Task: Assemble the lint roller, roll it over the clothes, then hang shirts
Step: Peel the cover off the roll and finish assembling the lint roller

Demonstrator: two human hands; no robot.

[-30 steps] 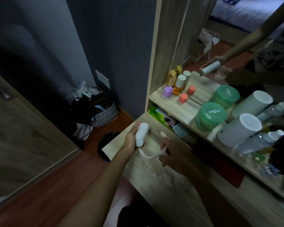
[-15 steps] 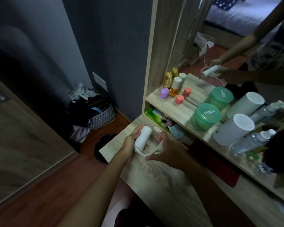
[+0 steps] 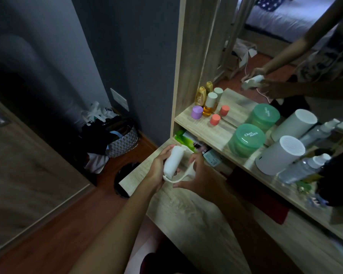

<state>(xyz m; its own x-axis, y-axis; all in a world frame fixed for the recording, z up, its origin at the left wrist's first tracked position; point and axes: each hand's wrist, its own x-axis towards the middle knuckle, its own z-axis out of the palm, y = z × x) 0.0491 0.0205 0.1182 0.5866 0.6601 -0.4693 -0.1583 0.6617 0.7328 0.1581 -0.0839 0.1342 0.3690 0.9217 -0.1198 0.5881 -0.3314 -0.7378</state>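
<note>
A wooden bench (image 3: 196, 218) is seen below a shelf (image 3: 212, 133), with a mirror (image 3: 285, 46) set behind the shelf. On the lid of the green jar (image 3: 247, 140) on the shelf the writing "Char miss" can be read; no other label can be made out.

A white roll (image 3: 171, 163) is gripped in the left hand (image 3: 159, 171), the fingers being curled round it and its far end tilted up and away above the near left corner of the bench. A thin white curved handle (image 3: 183, 175) is pinched in the right hand (image 3: 200, 175), thumb and fingers being closed on it. The handle's lower end is met by the bottom end of the roll; whether it is seated cannot be told.

On the shelf a white cylinder (image 3: 279, 155) and a clear spray bottle (image 3: 303, 168) are set to the right of the jar, and an amber bottle (image 3: 209, 105), a purple cap (image 3: 196, 112) and a coral cap (image 3: 215, 119) at the left end. A patterned basket (image 3: 125, 142) heaped with dark clothes is seen on the floor (image 3: 57, 230) left of the bench. Both hands are repeated in the mirror.
</note>
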